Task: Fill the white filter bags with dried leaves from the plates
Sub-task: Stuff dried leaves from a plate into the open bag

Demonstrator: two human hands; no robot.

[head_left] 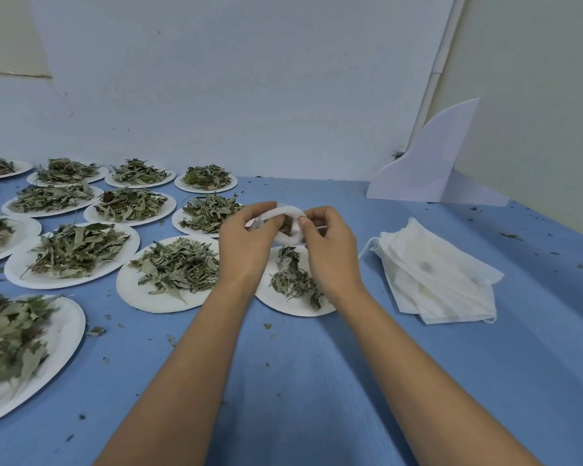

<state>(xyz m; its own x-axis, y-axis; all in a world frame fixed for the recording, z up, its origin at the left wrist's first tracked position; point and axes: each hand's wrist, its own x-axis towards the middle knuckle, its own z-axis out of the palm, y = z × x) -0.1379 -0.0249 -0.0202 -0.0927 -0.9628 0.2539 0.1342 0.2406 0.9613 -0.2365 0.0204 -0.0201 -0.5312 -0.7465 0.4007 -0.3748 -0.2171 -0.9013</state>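
Head view: left hand (246, 240) & right hand (330, 243) each pinch opposite rims of one white filter bag (288, 210), mouth held open, some dried leaves (286, 227) inside, just above the part-emptied plate (276, 302) at 6 o'clock. Bag looks v. light, limp & thin, prob. collapses if squeezed, so grip the mouth edge w/ fingertips. Spare bags (435, 277) lie at 3 o'clock; full plates (125, 280) at 8–11 o'clock.

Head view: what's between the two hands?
An open white filter bag with dried leaves inside, pinched by the left hand and right hand above a plate. Head view.
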